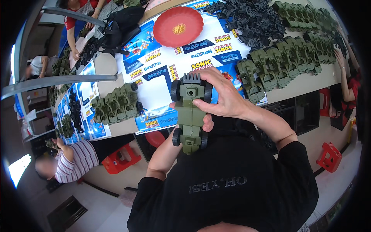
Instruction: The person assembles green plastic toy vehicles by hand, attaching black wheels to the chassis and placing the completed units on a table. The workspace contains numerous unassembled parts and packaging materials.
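Belly up in front of my chest is an olive-green toy truck [190, 118] with black wheels and a black slatted bumper [192, 79] at its far end. My left hand [208, 123] is closed round it from beneath; most of that hand is hidden behind the chassis, with only fingertips showing at the sides. My right hand [228, 96] grips the far end, its thumb on the chassis and its fingers over the bumper and a wheel.
Printed sheets [158, 91] cover the table beneath a red scalloped plate [178, 27]. Black parts [251, 19] are heaped far right. Green truck bodies [270, 71] line the right, more [118, 104] the left. A metal rail [58, 80] crosses left. Co-workers and red stools [120, 159] surround the table.
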Motion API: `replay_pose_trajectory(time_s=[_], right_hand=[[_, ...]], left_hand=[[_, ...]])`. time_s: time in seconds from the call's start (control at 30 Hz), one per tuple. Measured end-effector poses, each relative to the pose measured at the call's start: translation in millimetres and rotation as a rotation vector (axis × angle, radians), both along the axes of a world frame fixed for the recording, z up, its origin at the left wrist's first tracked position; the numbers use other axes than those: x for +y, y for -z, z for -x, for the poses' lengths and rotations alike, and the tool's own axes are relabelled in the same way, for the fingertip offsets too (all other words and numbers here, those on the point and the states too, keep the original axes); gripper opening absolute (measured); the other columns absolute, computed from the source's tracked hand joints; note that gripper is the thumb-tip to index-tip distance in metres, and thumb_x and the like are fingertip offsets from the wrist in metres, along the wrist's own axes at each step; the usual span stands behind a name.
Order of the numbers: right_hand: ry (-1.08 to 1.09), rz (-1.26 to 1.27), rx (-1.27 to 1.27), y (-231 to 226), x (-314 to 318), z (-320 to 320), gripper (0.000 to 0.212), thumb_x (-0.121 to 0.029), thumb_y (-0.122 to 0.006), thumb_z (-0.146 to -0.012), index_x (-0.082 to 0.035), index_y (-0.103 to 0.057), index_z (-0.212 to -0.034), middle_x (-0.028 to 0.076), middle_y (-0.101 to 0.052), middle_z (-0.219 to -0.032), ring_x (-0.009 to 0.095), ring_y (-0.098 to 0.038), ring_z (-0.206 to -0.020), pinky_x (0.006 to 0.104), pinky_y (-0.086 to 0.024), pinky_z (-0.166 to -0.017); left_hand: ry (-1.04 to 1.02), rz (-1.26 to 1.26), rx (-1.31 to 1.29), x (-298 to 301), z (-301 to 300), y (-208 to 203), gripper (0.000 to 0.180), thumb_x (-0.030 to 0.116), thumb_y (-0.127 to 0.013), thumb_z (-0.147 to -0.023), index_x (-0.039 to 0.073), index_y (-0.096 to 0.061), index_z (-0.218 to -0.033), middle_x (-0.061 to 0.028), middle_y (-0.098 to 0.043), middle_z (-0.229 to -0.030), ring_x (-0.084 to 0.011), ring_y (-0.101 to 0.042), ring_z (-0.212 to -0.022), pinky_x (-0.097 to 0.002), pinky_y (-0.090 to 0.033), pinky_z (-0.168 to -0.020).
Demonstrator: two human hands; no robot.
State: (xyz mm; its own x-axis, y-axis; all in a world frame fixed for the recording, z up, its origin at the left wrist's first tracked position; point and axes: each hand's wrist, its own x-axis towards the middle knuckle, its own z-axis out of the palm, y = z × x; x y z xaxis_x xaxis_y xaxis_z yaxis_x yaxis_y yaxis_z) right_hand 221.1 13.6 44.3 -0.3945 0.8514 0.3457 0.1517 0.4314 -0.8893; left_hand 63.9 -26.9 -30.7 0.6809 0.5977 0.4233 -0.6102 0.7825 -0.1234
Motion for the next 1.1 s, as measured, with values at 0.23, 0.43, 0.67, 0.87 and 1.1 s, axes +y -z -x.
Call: replay_pose_trajectory(time_s=[0.23,0.43,0.67,0.87,1.1], right_hand=[[-0.076,0.189,0.129,9.7,4.5,-9.5,0.063,-0.017,-0.071,-0.073,-0.001,-0.043,-0.127,0.017,-0.049,-0.126,0.030,-0.046,-0.119,0.0382,-0.036,-0.100],[-0.248,0.258,0.286,17.0,19.5,-43.3,0.086,-0.019,-0.071,-0.075,-0.005,-0.022,-0.145,0.015,-0.024,-0.148,0.025,-0.028,-0.135,0.0369,-0.023,-0.109],[-0.199,0.763,0.624,19.4,9.7,-57.4,0.062,-0.027,-0.064,-0.086,-0.003,-0.037,-0.138,0.010,-0.046,-0.132,0.018,-0.042,-0.123,0.0333,-0.034,-0.102],[-0.057,1.012,0.832,25.5,6.7,-48.0,0.042,-0.026,-0.058,-0.091,-0.001,-0.051,-0.124,0.006,-0.058,-0.112,0.013,-0.054,-0.103,0.0316,-0.042,-0.091],[-0.027,1.036,0.935,32.1,3.7,-43.0,0.036,-0.025,-0.057,-0.091,0.002,-0.056,-0.116,0.007,-0.063,-0.102,0.013,-0.059,-0.091,0.0310,-0.050,-0.075]], left_hand=[[-0.010,-0.025,0.053,10.2,-3.9,10.0,0.087,0.060,-0.069,-0.067,0.011,-0.041,-0.134,-0.0296,-0.054,-0.116,-0.0430,-0.059,-0.095,-0.0485,-0.048,-0.079],[-0.501,-0.604,1.487,49.7,28.5,-30.8,0.095,0.037,-0.092,-0.043,0.002,-0.050,-0.121,-0.0071,-0.061,-0.108,-0.0191,-0.060,-0.098,-0.0348,-0.049,-0.085],[-0.923,-1.085,2.005,54.6,18.6,-30.7,0.091,0.031,-0.090,-0.039,0.003,-0.052,-0.117,-0.0119,-0.061,-0.104,-0.0281,-0.055,-0.098,-0.0374,-0.040,-0.086],[-0.954,-1.431,2.185,50.9,0.9,-63.1,0.087,0.023,-0.088,-0.044,0.003,-0.050,-0.119,-0.0119,-0.062,-0.100,-0.0294,-0.058,-0.095,-0.0371,-0.040,-0.084],[-0.967,-1.480,2.273,46.9,-6.8,-71.2,0.088,0.015,-0.088,-0.042,0.003,-0.049,-0.120,-0.0132,-0.062,-0.098,-0.0296,-0.058,-0.095,-0.0373,-0.040,-0.084]])
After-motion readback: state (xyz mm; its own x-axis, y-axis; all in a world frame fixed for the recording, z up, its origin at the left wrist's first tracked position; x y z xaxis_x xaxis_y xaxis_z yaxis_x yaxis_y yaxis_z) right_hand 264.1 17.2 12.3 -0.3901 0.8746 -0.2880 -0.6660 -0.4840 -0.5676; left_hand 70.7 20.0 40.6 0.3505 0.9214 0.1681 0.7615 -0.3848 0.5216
